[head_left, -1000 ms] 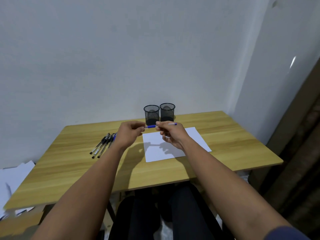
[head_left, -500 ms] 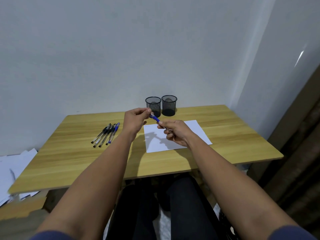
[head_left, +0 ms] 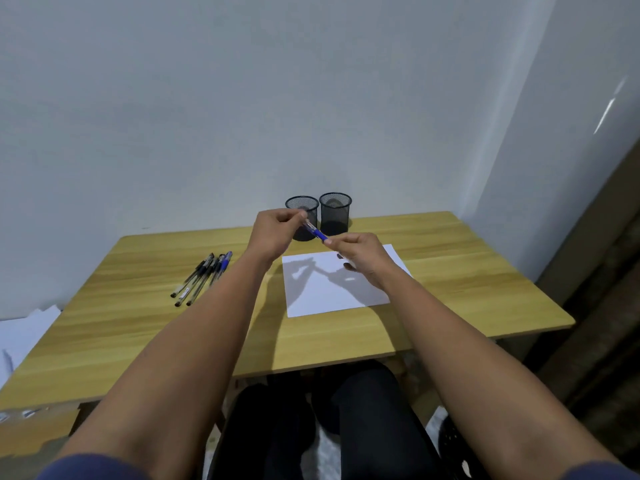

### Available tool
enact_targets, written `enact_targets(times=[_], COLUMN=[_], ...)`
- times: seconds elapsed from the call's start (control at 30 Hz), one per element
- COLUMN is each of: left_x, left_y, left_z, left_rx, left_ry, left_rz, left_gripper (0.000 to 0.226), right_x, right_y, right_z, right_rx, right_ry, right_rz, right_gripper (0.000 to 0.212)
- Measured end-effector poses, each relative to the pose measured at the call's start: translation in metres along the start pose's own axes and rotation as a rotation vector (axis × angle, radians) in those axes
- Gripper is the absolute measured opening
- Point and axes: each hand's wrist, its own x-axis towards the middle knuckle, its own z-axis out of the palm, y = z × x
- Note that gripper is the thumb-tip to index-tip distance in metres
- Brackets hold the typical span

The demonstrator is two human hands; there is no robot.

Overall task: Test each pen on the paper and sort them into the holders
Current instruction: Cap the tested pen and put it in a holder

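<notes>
Wooden counter [head_left: 450, 271] against a white wall. Above the paper [head_left: 332, 289], blue pen [head_left: 317, 232] pinched between left hand [head_left: 277, 233] at 10 o'clock and right hand [head_left: 360, 254] at 4 o'clock.

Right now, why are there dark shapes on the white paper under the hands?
In the head view those are shadows: light from above hits the left hand, the right hand and the blue pen they hold, so grey shapes fall on the paper. The same view bends the table edges, a wide lens effect, and a bright glare streak shows on the right wall.
</notes>
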Motion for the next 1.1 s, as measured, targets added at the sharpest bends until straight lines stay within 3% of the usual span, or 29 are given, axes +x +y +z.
enact_targets(times=[0.17, 0.43, 0.63, 0.9, 1.03, 1.1], left_x=[0.046, 0.140, 0.182, 0.191, 0.184, 0.175], left_y=[0.004, -0.029, -0.050, -0.068, -0.063, -0.056], left_z=[0.011, 0.054, 0.082, 0.091, 0.082, 0.071], left_rx=[0.243, 0.947, 1.291, 1.318, 1.310, 1.274], left_ry=[0.024, -0.022, -0.071, -0.060, -0.044, -0.038], left_rz=[0.103, 0.319, 0.390, 0.398, 0.386, 0.369], left_gripper=[0.036, 0.057, 0.070, 0.058, 0.065, 0.070], right_x=[0.051, 0.156, 0.204, 0.217, 0.202, 0.190], right_y=[-0.037, -0.070, -0.049, -0.021, -0.024, -0.028], right_z=[-0.033, -0.057, -0.053, -0.040, -0.038, -0.041], right_rx=[-0.091, -0.294, -0.409, -0.597, -0.623, -0.603], right_ry=[0.111, 0.271, 0.333, 0.313, 0.374, 0.387], right_rz=[-0.207, -0.311, -0.309, -0.164, -0.085, -0.073], right_gripper=[0.013, 0.006, 0.007, 0.010, 0.037, 0.040])
